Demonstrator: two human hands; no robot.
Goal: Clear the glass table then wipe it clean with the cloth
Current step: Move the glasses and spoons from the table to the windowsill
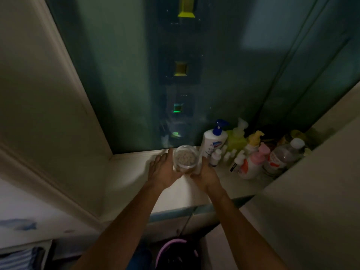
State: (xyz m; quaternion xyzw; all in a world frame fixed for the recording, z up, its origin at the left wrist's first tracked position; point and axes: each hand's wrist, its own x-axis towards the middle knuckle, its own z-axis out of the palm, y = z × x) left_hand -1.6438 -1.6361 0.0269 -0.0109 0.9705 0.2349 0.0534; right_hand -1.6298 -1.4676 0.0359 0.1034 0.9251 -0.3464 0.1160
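Observation:
A clear round jar (pixel 185 158) filled with small pale pellets is held between both hands just above a white window ledge (pixel 128 172). My left hand (pixel 163 170) presses against the jar's left side with its fingers straight and spread. My right hand (pixel 204 174) cups the jar's right side and base, fingers curled round it. Neither a glass table nor a cloth shows in this view.
Right of the jar, several bottles crowd the ledge: a white pump bottle with a blue top (pixel 214 143), a green one (pixel 236 138), a pink-capped one (pixel 251 164) and a clear one (pixel 282 154). Dark window glass (pixel 136 75) rises behind. A pink-rimmed bucket (pixel 175 248) stands below.

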